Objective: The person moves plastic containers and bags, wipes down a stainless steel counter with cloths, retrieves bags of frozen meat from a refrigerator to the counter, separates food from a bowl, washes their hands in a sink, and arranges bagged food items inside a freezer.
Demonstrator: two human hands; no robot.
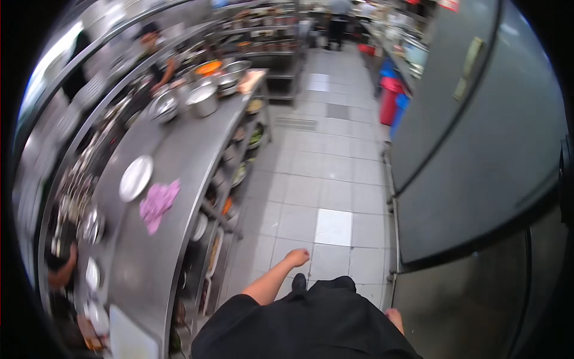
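My left hand [297,257] hangs in front of my body over the tiled floor, its fingers curled in and nothing visible in them. It is apart from the steel table [197,173] on the left. My right hand [394,318] shows only in part, low at my right side near the lower door of the grey fridge [460,305]. Its fingers are mostly hidden, and I cannot see anything held. On the table lie a crumpled pink cloth [159,206] and a white oval plate [136,178].
A tiled aisle [335,161] runs ahead. Metal pots [202,100] stand at the table's far end, and food containers fill the shelf below. A red bin [391,99] is ahead on the right. Other people [339,21] stand farther down the aisle and behind the left-hand rack.
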